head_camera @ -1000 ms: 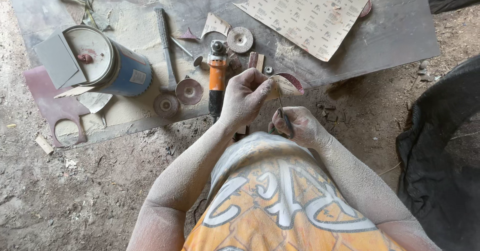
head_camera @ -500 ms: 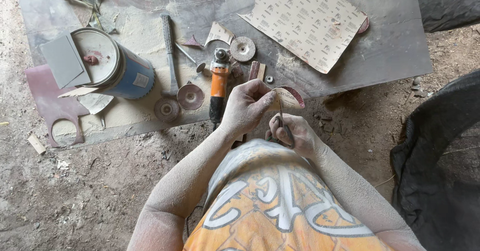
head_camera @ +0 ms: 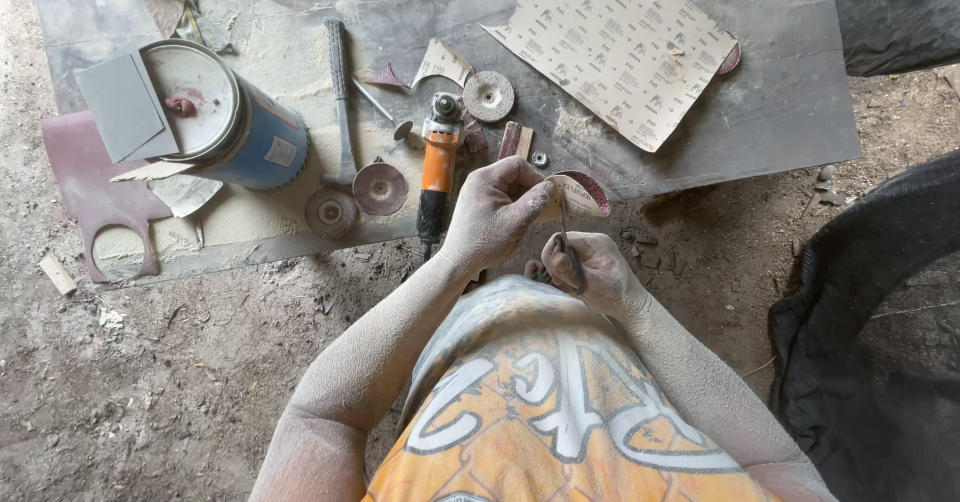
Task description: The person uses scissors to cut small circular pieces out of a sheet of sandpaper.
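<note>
Trimming sandpaper piece (head_camera: 578, 194) over board edge (head_camera: 640, 187), scissors (head_camera: 568, 242) clear.

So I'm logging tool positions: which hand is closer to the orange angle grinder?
Left. The left hand sits right beside the orange angle grinder, holding a sandpaper piece; the right hand is farther off, gripping scissors.
</note>
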